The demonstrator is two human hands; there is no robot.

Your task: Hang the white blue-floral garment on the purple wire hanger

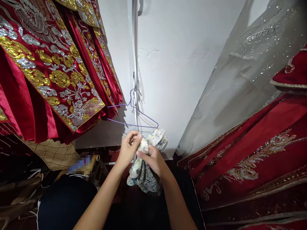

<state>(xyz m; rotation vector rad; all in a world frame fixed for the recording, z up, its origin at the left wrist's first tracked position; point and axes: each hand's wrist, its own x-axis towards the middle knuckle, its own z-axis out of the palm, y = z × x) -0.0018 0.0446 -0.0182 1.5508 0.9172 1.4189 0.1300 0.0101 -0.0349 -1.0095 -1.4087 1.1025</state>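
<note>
A bunched garment (146,179) in pale printed fabric, with a gathered, shirred panel, hangs from my two hands. My left hand (129,147) pinches its upper edge, thumb and fingers closed on the cloth. On the other side my right hand (153,159) grips the same cloth, its thumb pointing toward the left hand. Part of the garment bulges up behind the right hand. Just above hangs a purple wire hanger (145,115) on a white metal stand (134,57); its lower right corner comes close to the cloth, and I cannot tell whether they touch.
Red garments with gold and silver sequins (59,78) hang at the left. A sheer white sparkling gown (223,86) and a red beaded garment (254,159) hang at the right. Behind the stand is a white wall (172,83). Cluttered items, partly blurred, lie at lower left.
</note>
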